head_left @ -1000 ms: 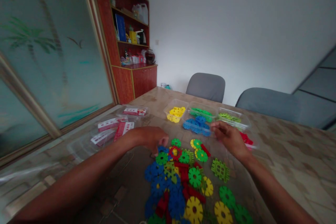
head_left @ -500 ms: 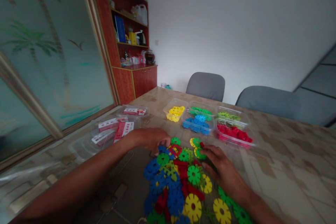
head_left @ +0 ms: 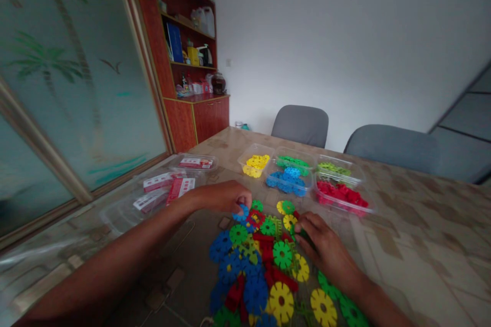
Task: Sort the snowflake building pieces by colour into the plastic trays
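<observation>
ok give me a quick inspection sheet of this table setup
surface: patterned table, glossy
job's things: pile of toothed plastic discs in blue, red, yellow and green at the near edge; beyond it clear trays sorted by colour: yellow tray, blue tray, green tray, light green tray, red tray
clutter: clear lids with red and white labels on the left
hands: left hand pinches a blue disc at the pile's far edge; right hand lies curled on the pile over a green disc, grip unclear
cables: nothing seen
surroundings: wooden shelf unit, grey chairs, glass panel with a palm tree
</observation>
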`<state>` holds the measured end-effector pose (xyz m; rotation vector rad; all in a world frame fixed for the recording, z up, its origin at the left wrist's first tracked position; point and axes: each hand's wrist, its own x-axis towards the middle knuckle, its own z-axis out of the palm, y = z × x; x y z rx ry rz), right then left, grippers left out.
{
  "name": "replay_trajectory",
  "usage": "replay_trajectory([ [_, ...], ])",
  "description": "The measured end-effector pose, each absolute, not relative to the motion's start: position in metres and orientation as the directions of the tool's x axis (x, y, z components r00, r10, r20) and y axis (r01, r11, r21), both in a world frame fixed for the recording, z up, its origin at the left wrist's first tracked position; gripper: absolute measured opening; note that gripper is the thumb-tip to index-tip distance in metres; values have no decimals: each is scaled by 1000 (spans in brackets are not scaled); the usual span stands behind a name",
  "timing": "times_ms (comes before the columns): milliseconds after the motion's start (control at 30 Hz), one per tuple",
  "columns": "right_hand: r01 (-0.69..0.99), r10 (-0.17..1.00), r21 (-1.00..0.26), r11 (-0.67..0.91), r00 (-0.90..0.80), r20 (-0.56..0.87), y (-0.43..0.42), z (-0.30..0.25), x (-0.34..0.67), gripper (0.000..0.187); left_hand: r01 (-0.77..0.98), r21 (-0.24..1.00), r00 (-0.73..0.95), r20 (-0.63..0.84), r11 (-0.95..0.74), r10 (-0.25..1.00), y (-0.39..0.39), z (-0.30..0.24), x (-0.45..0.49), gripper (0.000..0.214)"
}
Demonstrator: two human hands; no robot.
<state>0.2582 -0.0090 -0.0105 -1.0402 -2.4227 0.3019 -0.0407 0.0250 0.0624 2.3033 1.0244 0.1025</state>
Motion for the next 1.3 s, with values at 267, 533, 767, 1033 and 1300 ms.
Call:
replay_trajectory([
  [267, 616, 719, -370, 696, -598, 354, -7, -13, 260, 11, 696, 595, 649, -281, -403, 707, 25, 42, -31, 34],
  [533, 624, 728, -375, 685, -598, 336, -8, -11, 258, 9, 659, 610, 659, -185, -440, 729, 18, 39, -20, 45],
  [767, 632, 736, -378, 676, -607, 301, -7, -12, 258, 8, 520, 712, 732, -86, -473, 675, 17, 36, -12, 38],
  [1033, 623, 723, -369, 689, -623, 299, -5, -12, 261, 10, 439, 774, 699, 25, -457, 714, 22, 37, -13, 16],
  [1300, 636, 735, -377, 673, -633, 243, -8, -9, 262, 15, 443, 797, 561, 111, -411, 821, 35, 29, -12, 20],
])
